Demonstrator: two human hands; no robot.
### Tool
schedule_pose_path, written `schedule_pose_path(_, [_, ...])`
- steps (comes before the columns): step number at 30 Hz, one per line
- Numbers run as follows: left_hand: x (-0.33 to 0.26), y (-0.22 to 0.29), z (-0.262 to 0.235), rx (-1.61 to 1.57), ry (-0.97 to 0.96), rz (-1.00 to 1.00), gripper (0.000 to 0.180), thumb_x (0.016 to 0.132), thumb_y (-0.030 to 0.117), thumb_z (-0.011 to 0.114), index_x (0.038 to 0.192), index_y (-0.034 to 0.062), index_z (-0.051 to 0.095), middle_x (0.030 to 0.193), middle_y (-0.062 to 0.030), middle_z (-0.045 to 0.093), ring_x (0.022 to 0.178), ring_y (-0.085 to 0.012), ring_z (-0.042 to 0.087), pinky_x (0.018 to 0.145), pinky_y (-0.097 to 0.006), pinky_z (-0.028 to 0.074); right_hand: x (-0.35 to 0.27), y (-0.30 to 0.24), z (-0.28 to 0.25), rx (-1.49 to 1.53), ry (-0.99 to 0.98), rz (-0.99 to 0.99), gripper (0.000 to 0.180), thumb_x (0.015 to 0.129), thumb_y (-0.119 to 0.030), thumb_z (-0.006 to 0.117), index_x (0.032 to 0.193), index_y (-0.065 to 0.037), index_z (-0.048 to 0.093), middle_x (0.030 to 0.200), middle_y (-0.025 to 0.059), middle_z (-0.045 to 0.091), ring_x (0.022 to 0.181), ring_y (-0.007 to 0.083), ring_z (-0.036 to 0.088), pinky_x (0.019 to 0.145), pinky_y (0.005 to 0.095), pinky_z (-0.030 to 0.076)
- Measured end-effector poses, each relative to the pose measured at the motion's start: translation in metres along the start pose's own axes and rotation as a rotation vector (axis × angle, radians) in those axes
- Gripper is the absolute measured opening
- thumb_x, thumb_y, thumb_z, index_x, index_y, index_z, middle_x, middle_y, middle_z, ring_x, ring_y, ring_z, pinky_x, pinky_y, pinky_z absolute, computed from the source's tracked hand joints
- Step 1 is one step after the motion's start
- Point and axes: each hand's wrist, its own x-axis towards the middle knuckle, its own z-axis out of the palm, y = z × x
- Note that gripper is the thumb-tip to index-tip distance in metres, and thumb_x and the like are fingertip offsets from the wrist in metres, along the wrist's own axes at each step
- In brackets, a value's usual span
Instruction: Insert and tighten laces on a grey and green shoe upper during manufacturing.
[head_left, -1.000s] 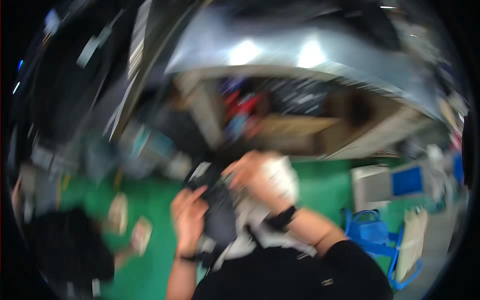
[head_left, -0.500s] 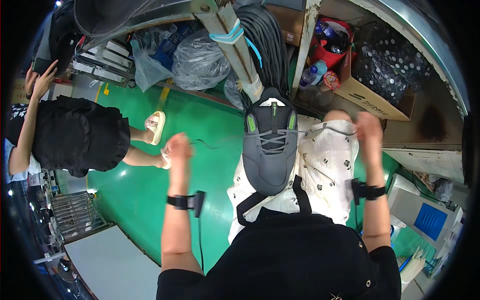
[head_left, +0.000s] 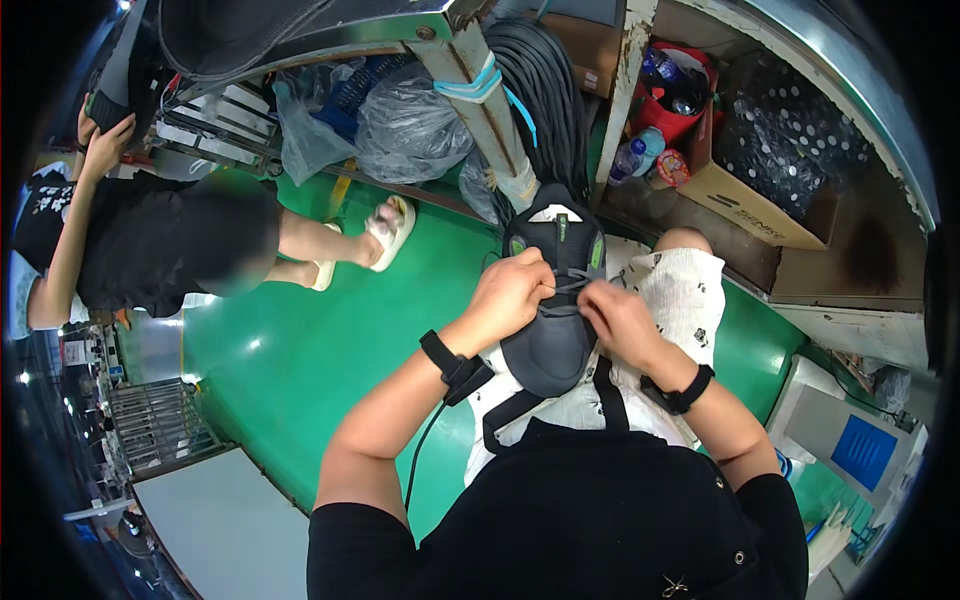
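A dark grey sneaker (head_left: 548,358) rests on my lap, its heel end away from me and its toe toward my body. Green patches show beside its black tongue. My left hand (head_left: 512,297) is closed over the left side of the lacing, its fingertips pinching the grey shoelace (head_left: 572,273). From the other side my right hand (head_left: 622,322) bends in, thumb and fingers pinched on the lace near the middle of the shoe. The fingers partly hide the lace ends.
Bundled black cords (head_left: 540,85) hang beside a worn metal post (head_left: 488,120) just beyond the shoe. A shelf holds a cardboard box (head_left: 750,205) and a red bucket (head_left: 690,122). Another person in a black skirt (head_left: 170,240) stands at left on the green floor (head_left: 300,390).
Both hands have come inward from wide apart, where the lace was drawn out sideways, to meet over the shoe's lacing. The other person's foot has moved to the right.
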Motion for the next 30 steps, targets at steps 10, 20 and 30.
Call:
schedule_pose_path(10, [0.02, -0.005, -0.008, -0.007, -0.076, 0.059, 0.005, 0.073, 0.007, 0.063, 0.071, 0.0066, 0.058, 0.075, -0.0101, 0.053, 0.072, -0.0328, 0.056, 0.062, -0.043, 0.043, 0.006, 0.011, 0.004, 0.608, 0.025, 0.773, 0.031, 0.086, -0.031, 0.068, 0.072, -0.004, 0.06, 0.054, -0.0001, 0.053, 0.047, 0.0077, 0.047, 0.044, 0.0258, 0.037])
schedule_pose_path(20, [0.007, -0.01, 0.019, 0.032, -0.182, 0.043, 0.002, 0.071, 0.008, 0.058, 0.072, 0.0093, 0.058, 0.079, -0.0081, 0.055, 0.079, -0.0305, 0.06, 0.065, -0.042, 0.045, -0.026, 0.014, 0.017, 0.469, -0.05, 0.782, 0.036, 0.082, -0.035, 0.072, 0.065, -0.005, 0.059, 0.055, 0.0007, 0.057, 0.046, 0.0074, 0.049, 0.042, 0.0238, 0.036])
schedule_pose_path(30, [0.017, -0.023, 0.018, -0.014, -0.135, 0.072, 0.005, 0.068, 0.011, 0.059, 0.065, 0.0087, 0.056, 0.077, -0.0087, 0.055, 0.076, -0.0323, 0.059, 0.063, -0.046, 0.044, -0.016, -0.005, 0.0, 1.775, -0.124, 1.112, 0.021, 0.095, -0.019, 0.052, 0.076, -0.01, 0.051, 0.062, -0.0032, 0.045, 0.05, 0.0084, 0.041, 0.046, 0.0235, 0.037])
